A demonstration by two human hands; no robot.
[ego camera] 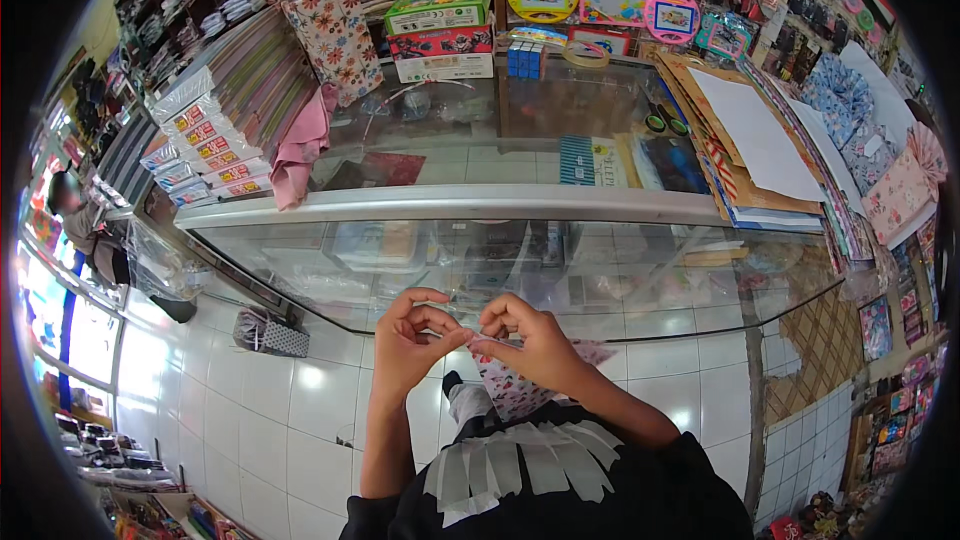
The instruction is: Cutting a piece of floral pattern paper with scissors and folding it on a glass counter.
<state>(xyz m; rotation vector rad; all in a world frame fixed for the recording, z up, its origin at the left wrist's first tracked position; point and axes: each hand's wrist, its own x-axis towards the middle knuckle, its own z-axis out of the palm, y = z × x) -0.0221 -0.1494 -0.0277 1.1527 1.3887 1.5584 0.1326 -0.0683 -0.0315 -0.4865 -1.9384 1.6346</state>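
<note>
A sheet of pink floral wrapping paper (517, 386) hangs below my hands, partly covered by my right forearm. My right hand (529, 345) pinches its upper edge between thumb and curled fingers. Meeting it there, my left hand (416, 337) has thumb and forefinger tips pressed together at the paper's gathered edge, the other fingers loosely bent. Both hands are in the air in front of the glass display counter (465, 202). Several strips of translucent tape (517, 465) are stuck in a row across the chest of my black shirt.
On the counter stand a flower-patterned wrapped gift (326, 30), stacked notebooks (225, 112), a pink cloth (300, 150), boxed toys (440, 49), a puzzle cube (526, 60), a tape roll (586, 55), scissors (665, 118) and paper sheets (757, 135). A person (90, 225) is at the far left.
</note>
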